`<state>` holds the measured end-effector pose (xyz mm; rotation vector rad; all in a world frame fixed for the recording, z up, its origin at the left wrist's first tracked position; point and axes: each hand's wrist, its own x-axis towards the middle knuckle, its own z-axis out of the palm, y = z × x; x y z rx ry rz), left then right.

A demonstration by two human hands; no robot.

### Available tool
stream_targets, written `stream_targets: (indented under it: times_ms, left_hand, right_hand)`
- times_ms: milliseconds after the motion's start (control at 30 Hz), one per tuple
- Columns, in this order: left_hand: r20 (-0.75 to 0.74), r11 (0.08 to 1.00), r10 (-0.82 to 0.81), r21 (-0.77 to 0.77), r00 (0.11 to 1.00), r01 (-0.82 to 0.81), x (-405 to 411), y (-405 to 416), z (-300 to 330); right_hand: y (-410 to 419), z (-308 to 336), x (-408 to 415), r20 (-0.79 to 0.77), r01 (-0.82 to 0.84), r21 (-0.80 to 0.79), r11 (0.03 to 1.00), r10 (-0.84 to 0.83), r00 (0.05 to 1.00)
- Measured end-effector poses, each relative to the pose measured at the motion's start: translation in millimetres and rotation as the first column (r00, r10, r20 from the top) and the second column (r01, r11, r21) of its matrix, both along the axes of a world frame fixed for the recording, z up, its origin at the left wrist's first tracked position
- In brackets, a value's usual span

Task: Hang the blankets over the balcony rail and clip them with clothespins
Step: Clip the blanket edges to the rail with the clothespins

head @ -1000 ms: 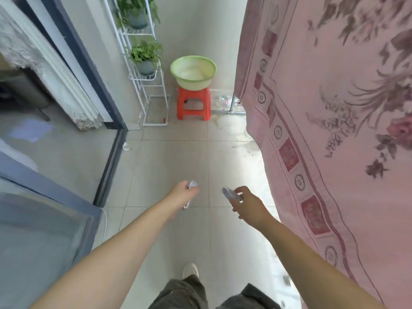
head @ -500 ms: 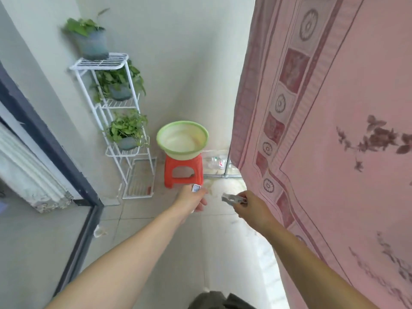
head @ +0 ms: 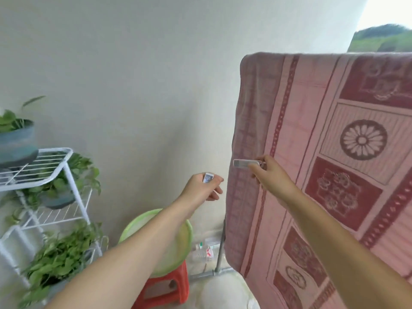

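Blanket (head: 334, 152) hangs draped over the rail; its fold forms the top edge, high in the right half of the head view, and its left border drops almost straight down. Rail itself is hidden under the cloth.

Right hand (head: 270, 175) is closed in a pinch on a pale clothespin (head: 245, 163). Pin lies roughly level, long axis left-right, free end pointing left and reaching the blanket's left border. Cannot tell whether the pin's mouth is sprung open. The hand sits in front of the cloth, well below the fold.

Left hand (head: 201, 188) is curled around a second clothespin (head: 208, 177); only its white, gridded end shows above the fingers. This hand is just left of the blanket's border, apart from the cloth, and lower than the right.

Key relation: clipping line (top fold) lies up and slightly right of the right hand, well above it. Right hand is the nearer of the two, and already over the cloth.

Judgement: next move is a raise of the right hand to the fold near the left corner (head: 247, 61). Pin's axis would need turning from level to roughly upright so the mouth straddles the fold and the rail beneath. Second pin probably stays in reserve for a point further along.

Risk: thick doubled cloth may resist the pin's bite.
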<state>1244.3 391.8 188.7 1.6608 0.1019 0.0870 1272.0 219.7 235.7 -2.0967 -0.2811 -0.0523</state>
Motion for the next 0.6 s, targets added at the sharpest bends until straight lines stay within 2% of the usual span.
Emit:
stream_targets:
  times_ms: [133, 300, 367, 500, 567, 600]
  left_hand:
    - [0.119, 0.997, -0.044, 0.062, 0.992, 0.037, 117.1, 37.9, 52.0]
    - [0.307, 0.997, -0.082, 0.031, 0.948, 0.076, 253.4, 32.6, 132.8]
    - [0.366, 0.996, -0.078, -0.018, 0.927, 0.091, 298.0, 19.7, 155.8]
    - [0.43, 0.985, 0.055, -0.171, 0.901, 0.022, 363.4, 6.0, 187.6]
    - [0.413, 0.977, -0.038, -0.177, 0.91, 0.121, 385.2, 5.0, 191.2]
    - [0.404, 0.951, -0.148, -0.192, 0.903, 0.242, 394.4, 6.1, 190.5]
  right_hand:
    - [22.6, 60.4, 79.7, 0.187, 0.151, -0.119, 0.981, -0.128, 0.974]
    - [22.6, 160.4, 141.6, 0.397, 0.288, -0.249, 0.925, -0.173, 0.901]
    - [26.7, 190.0, 162.8, 0.483, 0.351, -0.289, 0.891, -0.181, 0.857]
    - [46.8, 226.4, 207.8, 0.609, 0.408, -0.324, 0.854, -0.142, 0.78]
    - [55.6, 239.0, 225.7, 0.651, 0.438, -0.308, 0.845, -0.148, 0.744]
    - [58.6, 245.2, 234.6, 0.661, 0.449, -0.306, 0.839, -0.152, 0.735]
